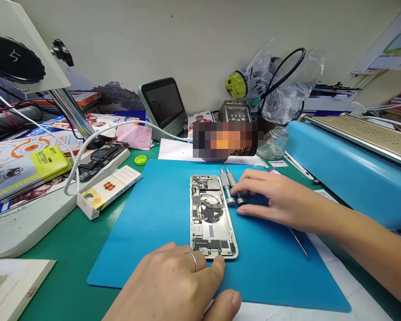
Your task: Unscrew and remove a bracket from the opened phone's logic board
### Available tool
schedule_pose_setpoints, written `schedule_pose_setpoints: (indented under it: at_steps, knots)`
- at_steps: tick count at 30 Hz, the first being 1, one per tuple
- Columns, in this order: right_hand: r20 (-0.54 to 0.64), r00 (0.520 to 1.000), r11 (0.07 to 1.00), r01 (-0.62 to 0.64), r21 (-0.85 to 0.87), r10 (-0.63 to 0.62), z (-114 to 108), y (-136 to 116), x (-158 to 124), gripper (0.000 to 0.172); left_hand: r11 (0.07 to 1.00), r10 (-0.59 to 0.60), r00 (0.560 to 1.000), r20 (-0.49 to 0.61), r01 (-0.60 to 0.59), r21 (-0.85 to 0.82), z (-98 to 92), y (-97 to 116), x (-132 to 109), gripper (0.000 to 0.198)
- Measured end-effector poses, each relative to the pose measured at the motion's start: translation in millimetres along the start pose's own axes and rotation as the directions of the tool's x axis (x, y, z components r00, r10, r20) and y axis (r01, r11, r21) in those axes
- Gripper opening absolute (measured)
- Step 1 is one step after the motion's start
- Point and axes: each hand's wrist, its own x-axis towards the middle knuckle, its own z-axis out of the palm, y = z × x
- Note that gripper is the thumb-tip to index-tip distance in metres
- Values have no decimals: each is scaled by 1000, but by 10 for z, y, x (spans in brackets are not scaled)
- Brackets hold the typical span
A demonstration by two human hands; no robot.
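Blue mat (143, 223) under opened phone (211, 218); left grip (177, 278) unclosed on its edge, right grip (279, 195) parted at drivers (226, 183), likely choosing; pinch needed next

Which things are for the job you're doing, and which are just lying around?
Probably for the job:
- opened phone, under the left hand's fingertip
- two small screwdrivers, by the right hand
- blue mat, under the phone

Probably just lying about:
- lime-green cap
- glass jar
- small printed box
- clear plastic bag
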Motion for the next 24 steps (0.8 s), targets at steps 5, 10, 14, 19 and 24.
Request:
schedule_pose_setpoints:
  at_steps: [5, 10, 14, 19, 24]
  knots:
    - [16, 999, 999, 31, 7, -31, -16, -15, 6, 19, 1000, 0, 1000, 8, 0, -20, 8, 20, -13, 29]
    - [-143, 988, 999, 53, 8, -51, -35, -42, 20, 23, 1000, 6, 999, 43, -5, -26, -20, 21, -1, 28]
    - [-398, 917, 998, 0, 67, 27, -67, -120, 0, 27, 999, 0, 999, 49, 2, -36, -31, 16, 3, 28]
    - [-654, 737, 984, -86, 156, 168, -64, -220, -63, 42, 1000, 2, 999, 49, 0, -31, -26, 15, 4, 28]
    - [-666, 716, 975, -111, 191, 212, -40, -187, -36, 43, 1000, 7, 999, 41, -6, -27, -43, 16, 18, 29]
